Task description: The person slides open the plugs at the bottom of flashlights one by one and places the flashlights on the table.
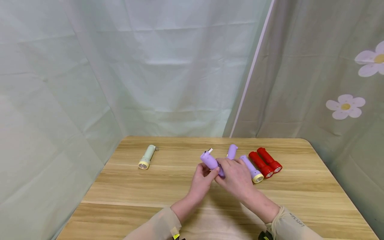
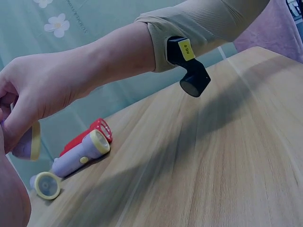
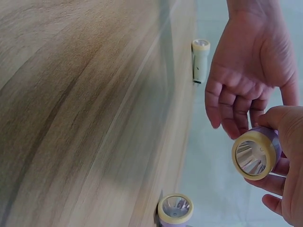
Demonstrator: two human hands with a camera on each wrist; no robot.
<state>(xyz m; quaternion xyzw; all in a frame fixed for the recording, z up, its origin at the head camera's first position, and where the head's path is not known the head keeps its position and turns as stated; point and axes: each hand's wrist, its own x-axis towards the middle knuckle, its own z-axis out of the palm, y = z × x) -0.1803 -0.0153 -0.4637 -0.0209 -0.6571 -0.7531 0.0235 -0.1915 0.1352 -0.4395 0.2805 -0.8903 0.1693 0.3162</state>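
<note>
In front of me, above the table, both hands hold a purple flashlight tilted, with a pale plug folded out at its tail. My left hand has its thumb against the body, fingers partly hidden behind it. My right hand grips the head end, mostly covering it from above. The right wrist view shows the yellow-rimmed lens between right thumb and fingers. Close to the right hand, another purple flashlight lies on the table, and a further purple one is partly hidden behind that hand.
Two red flashlights lie side by side right of the purple ones. A pale green flashlight rests at the table's far left, its plug folded out. Curtains hang behind the wooden table and along its sides.
</note>
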